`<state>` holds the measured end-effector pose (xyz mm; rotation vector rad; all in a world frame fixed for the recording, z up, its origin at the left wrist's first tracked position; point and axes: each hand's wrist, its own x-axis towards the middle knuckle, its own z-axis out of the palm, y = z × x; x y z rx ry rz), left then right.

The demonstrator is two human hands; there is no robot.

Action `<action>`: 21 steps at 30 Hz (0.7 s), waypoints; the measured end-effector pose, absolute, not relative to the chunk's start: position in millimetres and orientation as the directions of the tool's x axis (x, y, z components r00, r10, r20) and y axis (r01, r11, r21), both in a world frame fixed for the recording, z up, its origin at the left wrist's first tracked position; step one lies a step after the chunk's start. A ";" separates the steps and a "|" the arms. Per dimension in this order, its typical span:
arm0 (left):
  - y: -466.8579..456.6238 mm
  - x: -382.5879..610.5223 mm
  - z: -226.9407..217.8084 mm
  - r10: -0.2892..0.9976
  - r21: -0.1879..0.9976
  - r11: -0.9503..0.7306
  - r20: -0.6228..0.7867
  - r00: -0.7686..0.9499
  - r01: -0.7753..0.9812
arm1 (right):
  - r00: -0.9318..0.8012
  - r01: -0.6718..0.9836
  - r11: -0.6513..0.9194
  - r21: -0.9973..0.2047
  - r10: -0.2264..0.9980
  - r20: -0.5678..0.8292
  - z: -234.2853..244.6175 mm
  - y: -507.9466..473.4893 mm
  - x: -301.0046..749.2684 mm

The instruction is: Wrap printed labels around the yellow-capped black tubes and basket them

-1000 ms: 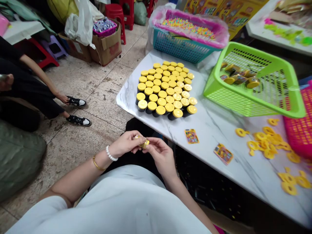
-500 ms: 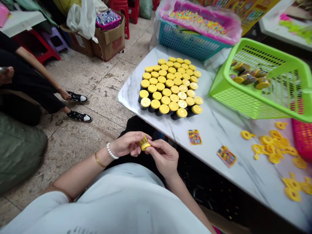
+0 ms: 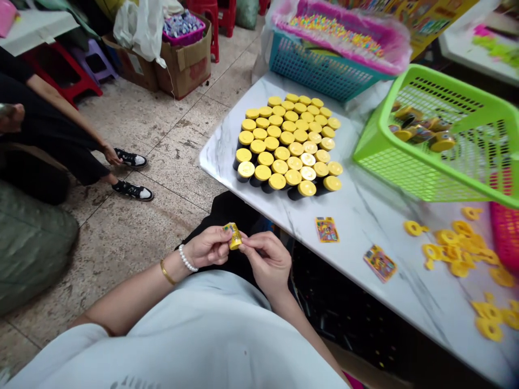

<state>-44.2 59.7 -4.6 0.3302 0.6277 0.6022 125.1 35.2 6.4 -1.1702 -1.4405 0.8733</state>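
Over my lap, my left hand (image 3: 211,246) grips a small yellow container (image 3: 234,237) with printed artwork on its side. My right hand (image 3: 267,259) pinches the right edge of the same container between thumb and fingertips. To the right on the marbled table (image 3: 348,227) lie two flat printed labels, the nearer label (image 3: 380,263) and the farther label (image 3: 327,229). Beyond them stands a block of dark containers with yellow lids (image 3: 284,152), packed upright side by side.
A green basket (image 3: 405,167) at the right holds several yellow-lidded containers. Yellow ring-shaped plastic pieces (image 3: 450,246) lie loose near it. Behind stands a teal basket (image 3: 312,67) under a pink tray of colourful beads. A seated person's hand (image 3: 111,155) hangs at the left.
The container has turned in my fingers, showing more of its printed side, and shifted slightly left. My right hand has moved a little left with it. The camera view has shifted slightly.
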 end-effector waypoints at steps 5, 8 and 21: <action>59.1 -37.7 -8.0 0.671 0.536 0.740 -0.546 0.501 -0.407 | -0.027 0.237 0.199 -0.951 0.980 0.198 3.3 29.1 124.3; 60.6 -34.0 -5.8 0.689 0.545 0.724 -0.551 0.470 -0.423 | -0.069 0.258 0.180 -0.949 0.983 0.168 5.6 30.5 123.9; 54.5 -36.8 -5.2 0.591 0.490 0.805 -0.616 0.521 -0.333 | 0.071 0.218 0.168 -0.961 0.980 0.187 -19.3 22.4 121.7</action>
